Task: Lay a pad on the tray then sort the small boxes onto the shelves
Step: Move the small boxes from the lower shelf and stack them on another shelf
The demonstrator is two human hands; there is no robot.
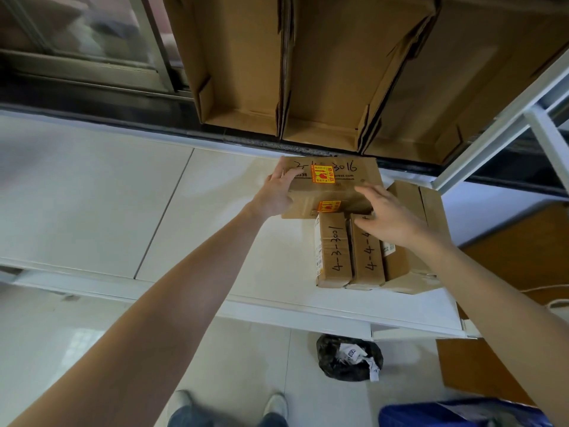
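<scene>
Two hands met one cardboard box (334,183): left hand (275,192) fingers (284,175) gripped its left end; right hand (389,215) fingers (366,191), spread wide, rested on top. It lay on the white shelf (215,211), touching two narrow boxes (349,251).

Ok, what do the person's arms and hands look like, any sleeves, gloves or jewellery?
Both arms are bare as far as the frame shows, no sleeves in view. The left hand and right hand wear no gloves; no rings, watch or bands are visible on either.
</scene>
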